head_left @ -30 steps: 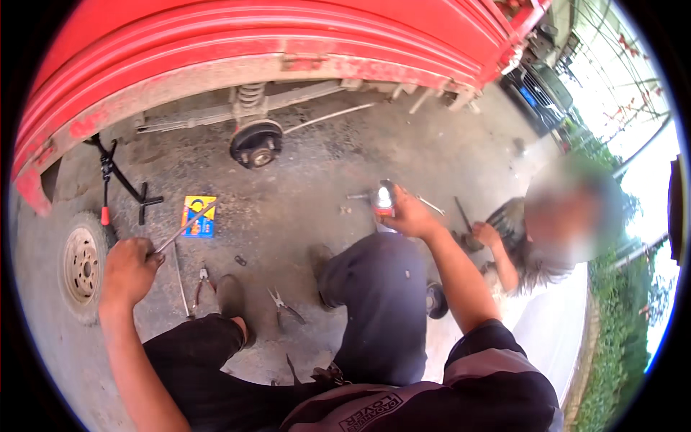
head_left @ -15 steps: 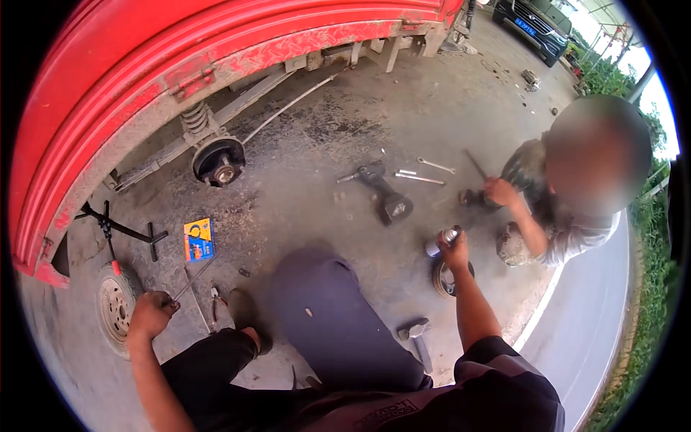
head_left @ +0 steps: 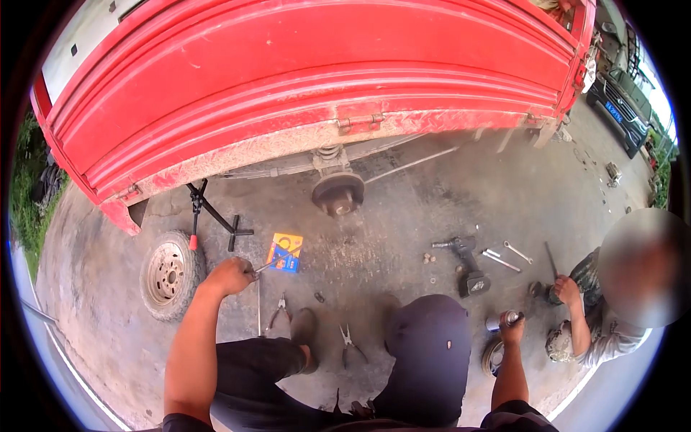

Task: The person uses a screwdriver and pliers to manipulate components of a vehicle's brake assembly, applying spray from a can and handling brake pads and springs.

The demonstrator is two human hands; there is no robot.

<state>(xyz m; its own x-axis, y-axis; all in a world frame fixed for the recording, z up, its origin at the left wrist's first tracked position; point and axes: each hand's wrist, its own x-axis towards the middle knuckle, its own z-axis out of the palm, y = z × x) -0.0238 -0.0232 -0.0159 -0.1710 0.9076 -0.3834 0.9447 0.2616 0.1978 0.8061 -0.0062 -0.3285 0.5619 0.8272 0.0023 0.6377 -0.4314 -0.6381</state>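
Note:
My left hand is closed round a thin metal rod, its grip end hidden in the fist. The rod's far end overlaps the yellow and blue box on the ground. At the right, my right hand grips a spray can with a pale top, tilted to the left. Just below the can lies a round metal brake part, partly covered by my forearm. Ahead, under the red truck bed, the bare wheel hub is exposed and looks blurred.
A removed wheel leans beside a black stand. Pliers, a second pair of pliers, a cordless impact wrench and a spanner lie about. A co-worker crouches at the right, holding a long tool.
My view has swung up and left, so the truck and ground things sit further right. My left hand has moved forward, bringing the rod over the box. My right hand still holds the can.

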